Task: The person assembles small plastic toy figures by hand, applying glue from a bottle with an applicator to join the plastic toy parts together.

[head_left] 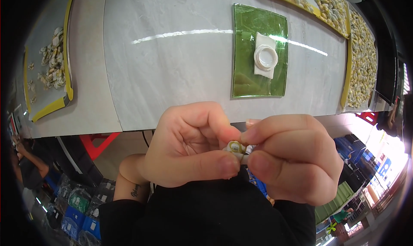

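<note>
My left hand (189, 142) and my right hand (297, 160) meet in front of my chest, just off the table's near edge. Between the left thumb and forefinger sits a small white piece (235, 147) with a yellow ring-shaped mark. My right thumb and fingertips pinch its right side, and they hide that part. Beyond the hands, a green glassy mat (243, 78) lies on the table. On it is a folded white pad (263, 40) with a small round white dish (266, 58) on top.
Yellow-edged trays stand around the grey table (172, 69): a left one (48, 95) with a loose pile of small pale pieces, and fuller ones at the far right (345, 74) and back right (297, 6). A red stool (97, 145) is below the table's left. Another person's arm (34, 157) shows far left.
</note>
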Demonstrator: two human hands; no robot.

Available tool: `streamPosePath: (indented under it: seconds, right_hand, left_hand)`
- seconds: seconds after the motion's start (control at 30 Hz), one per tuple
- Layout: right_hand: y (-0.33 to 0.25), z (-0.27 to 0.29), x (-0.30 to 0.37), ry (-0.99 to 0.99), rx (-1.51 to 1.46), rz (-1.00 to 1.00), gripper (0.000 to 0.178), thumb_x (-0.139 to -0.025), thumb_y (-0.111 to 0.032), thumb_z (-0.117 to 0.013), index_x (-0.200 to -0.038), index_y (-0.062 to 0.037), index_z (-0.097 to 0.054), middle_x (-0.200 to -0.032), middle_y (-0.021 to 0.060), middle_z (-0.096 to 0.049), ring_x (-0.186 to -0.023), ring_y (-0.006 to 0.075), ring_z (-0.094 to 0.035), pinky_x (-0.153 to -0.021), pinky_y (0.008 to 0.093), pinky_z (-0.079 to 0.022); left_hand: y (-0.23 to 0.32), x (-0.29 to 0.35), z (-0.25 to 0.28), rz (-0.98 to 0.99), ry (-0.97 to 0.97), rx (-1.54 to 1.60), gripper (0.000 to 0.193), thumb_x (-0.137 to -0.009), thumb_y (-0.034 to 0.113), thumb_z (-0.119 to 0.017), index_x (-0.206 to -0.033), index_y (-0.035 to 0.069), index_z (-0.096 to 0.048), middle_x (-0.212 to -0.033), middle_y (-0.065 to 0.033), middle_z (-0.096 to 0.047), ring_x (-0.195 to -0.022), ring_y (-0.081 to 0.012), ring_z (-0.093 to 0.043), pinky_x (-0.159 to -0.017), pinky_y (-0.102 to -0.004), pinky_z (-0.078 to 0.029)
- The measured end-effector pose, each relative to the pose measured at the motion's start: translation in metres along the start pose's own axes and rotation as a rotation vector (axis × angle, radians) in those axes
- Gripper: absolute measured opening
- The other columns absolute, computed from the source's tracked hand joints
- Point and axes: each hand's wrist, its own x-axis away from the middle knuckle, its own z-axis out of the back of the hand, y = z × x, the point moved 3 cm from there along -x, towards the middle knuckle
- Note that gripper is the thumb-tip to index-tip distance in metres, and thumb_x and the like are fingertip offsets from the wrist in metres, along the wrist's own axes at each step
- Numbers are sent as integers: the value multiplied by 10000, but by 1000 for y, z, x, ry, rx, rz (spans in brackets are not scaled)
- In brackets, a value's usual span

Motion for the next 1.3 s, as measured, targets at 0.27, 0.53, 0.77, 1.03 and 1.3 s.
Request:
streamPosePath:
  seconds: [0.27,0.53,0.77,1.03,1.3]
  right_hand:
    - [1,0,0,-33,33,9,202,-603,4,-695,-708,20,-524,-675,122,-526,-625,244,-593,-523,314,-558]
    - [7,14,-1,-175,-283,-162,220,-704,-89,-709,-819,-13,-537,-800,119,-522,-833,300,-575,-649,325,-526]
    - [13,19,7,-183,-341,-76,242,-745,-166,-695,-852,-5,-550,-838,126,-511,-869,329,-565,-784,431,-515]
    - [6,14,10,-167,-293,-82,238,-748,-157,-689,-843,-14,-524,-850,129,-492,-849,319,-570,-819,478,-499]
    - [3,9,12,-88,-216,-4,234,-739,-144,-690,-776,-35,-486,-790,119,-477,-787,297,-575,-810,473,-507]
  left_hand:
    - [-3,1,2,33,-9,36,166,-811,-66,-561,-957,-40,-487,-891,-124,-607,-784,-106,-575,-686,-223,-471]
    - [-1,-2,-7,-97,20,35,251,-796,-81,-572,-1030,-66,-479,-945,-165,-607,-897,-168,-595,-767,-272,-483]
    - [7,-2,-7,-463,-145,-592,371,-715,-23,-690,-1045,-67,-527,-944,-167,-622,-858,-195,-624,-742,-275,-494]
    - [10,1,-7,-484,-135,-682,399,-663,5,-740,-1018,-55,-568,-936,-150,-630,-797,-221,-630,-676,-282,-497]
    - [10,4,-19,-687,-57,-956,349,-687,4,-721,-1003,-46,-583,-919,-151,-622,-754,-219,-617,-607,-268,-496]
